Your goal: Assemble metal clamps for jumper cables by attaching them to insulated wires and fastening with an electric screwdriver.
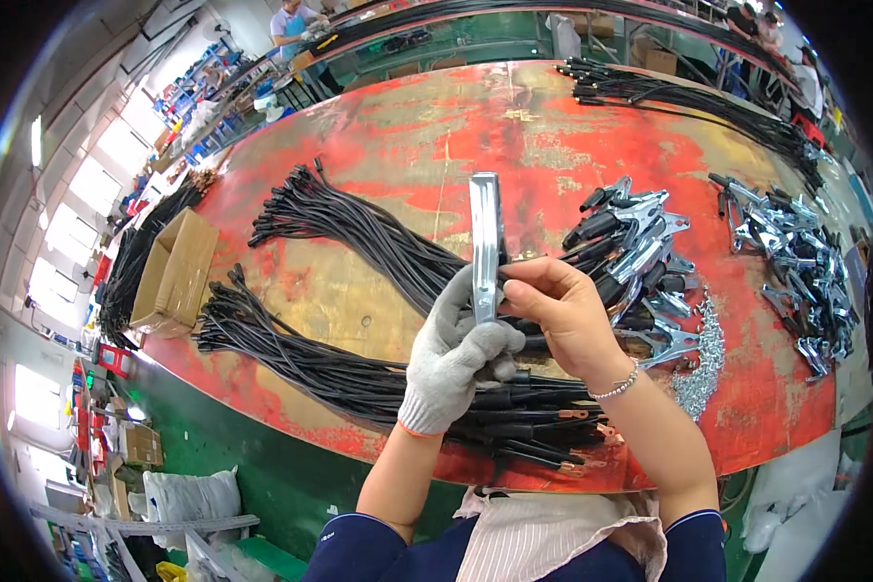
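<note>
Upright in front of me stands a shiny metal clamp (pixel 485 233), seen edge-on, gripped at its lower end. My left hand (pixel 444 364), in a light grey knitted glove, is closed around it. My bare right hand (pixel 570 312) has thumb and forefinger pinched against the clamp's right side; whatever is between those fingertips is too small to make out. Just right of that hand lies a heap of clamps with black cables (pixel 640 247). A spill of small silvery screws or rivets (pixel 703 359) borders it. Beneath my hands runs a black cable bundle (pixel 330 364) ending in copper lugs (pixel 572 468).
Another black cable bundle (pixel 359 223) lies beyond my left hand. Loose clamps (pixel 795 262) are heaped at the right on the worn red table (pixel 388 136). More cables (pixel 679 102) lie at the far right. A cardboard box (pixel 179 267) stands left. Other people work in the background.
</note>
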`<state>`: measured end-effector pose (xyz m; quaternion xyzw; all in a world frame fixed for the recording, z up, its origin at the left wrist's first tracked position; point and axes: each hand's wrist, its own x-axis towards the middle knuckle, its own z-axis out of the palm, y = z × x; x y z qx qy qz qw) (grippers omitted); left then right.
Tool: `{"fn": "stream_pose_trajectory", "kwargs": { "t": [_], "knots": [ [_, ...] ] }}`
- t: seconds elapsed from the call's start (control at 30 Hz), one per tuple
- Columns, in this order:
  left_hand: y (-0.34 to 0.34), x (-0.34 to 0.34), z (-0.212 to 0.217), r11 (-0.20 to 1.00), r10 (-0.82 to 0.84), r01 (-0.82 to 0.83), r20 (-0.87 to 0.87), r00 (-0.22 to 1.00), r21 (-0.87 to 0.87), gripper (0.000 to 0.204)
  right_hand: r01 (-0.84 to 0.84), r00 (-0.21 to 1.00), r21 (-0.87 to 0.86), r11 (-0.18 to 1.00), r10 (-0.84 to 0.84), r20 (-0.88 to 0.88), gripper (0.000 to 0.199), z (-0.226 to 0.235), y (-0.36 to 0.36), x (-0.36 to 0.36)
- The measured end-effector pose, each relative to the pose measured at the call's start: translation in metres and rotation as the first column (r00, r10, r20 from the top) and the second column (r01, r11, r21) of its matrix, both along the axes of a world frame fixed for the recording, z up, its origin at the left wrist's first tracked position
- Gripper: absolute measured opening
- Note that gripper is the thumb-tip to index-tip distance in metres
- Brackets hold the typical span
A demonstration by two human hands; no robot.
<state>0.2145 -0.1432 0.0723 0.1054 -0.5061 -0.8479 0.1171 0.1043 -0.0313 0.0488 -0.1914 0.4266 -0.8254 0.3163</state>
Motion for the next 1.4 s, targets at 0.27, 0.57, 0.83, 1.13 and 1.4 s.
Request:
{"fn": "stream_pose_trajectory", "kwargs": {
  "t": [0.27,0.57,0.83,1.13,1.4],
  "knots": [
    [-0.007,0.003,-0.003,0.996,-0.081,0.081,-0.004,0.997,0.043,0.064,-0.041,0.996,-0.013,0.999,0.040,-0.078,0.021,0.005,-0.001,0.002],
    [0.013,-0.025,-0.002,0.989,0.106,-0.100,0.051,0.993,-0.113,0.049,0.652,0.526,-0.089,0.753,-0.533,-0.663,0.039,0.001,0.155,-0.005],
    [0.055,-0.043,0.004,0.959,0.119,-0.141,-0.105,0.987,-0.247,0.075,0.174,-0.112,0.444,-0.879,-0.466,-0.878,0.071,-0.259,0.502,0.171],
    [0.062,-0.057,0.008,0.959,0.050,-0.083,-0.126,0.991,-0.269,0.049,-0.144,0.106,0.717,-0.682,-0.731,-0.674,0.091,-0.357,0.490,0.265],
    [0.055,-0.063,-0.005,0.960,-0.004,-0.026,-0.105,0.995,-0.278,0.049,-0.201,0.307,0.885,-0.419,-0.885,-0.349,0.073,-0.338,0.510,0.255]
  ]
}}
